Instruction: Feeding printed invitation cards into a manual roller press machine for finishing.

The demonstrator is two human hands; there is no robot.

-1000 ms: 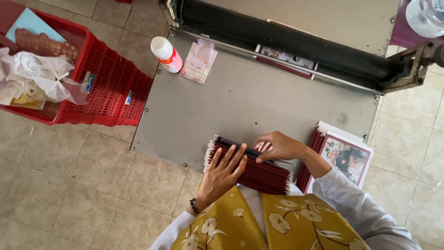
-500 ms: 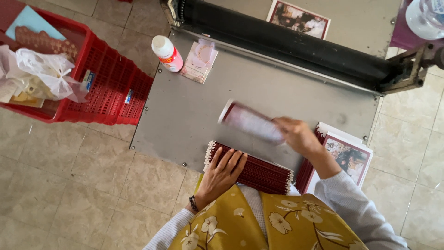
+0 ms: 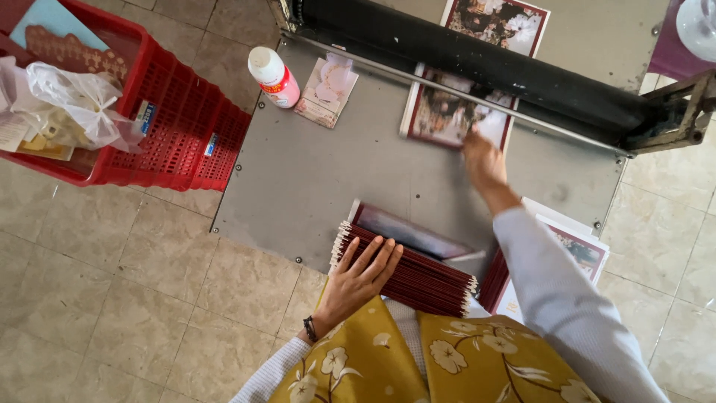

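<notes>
Two hands work a grey bench [image 3: 313, 179]: the left hand [image 3: 363, 277], fingers spread flat, presses a stack of dark red cards [image 3: 418, 272]; the blurred right hand [image 3: 483, 158] touches a printed card [image 3: 447, 119] half hidden under a black roller [image 3: 477, 56], its fingers' grip unclear.

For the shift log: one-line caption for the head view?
Right hand feeds a printed card under the black roller; left hand rests on the card stack.
</notes>
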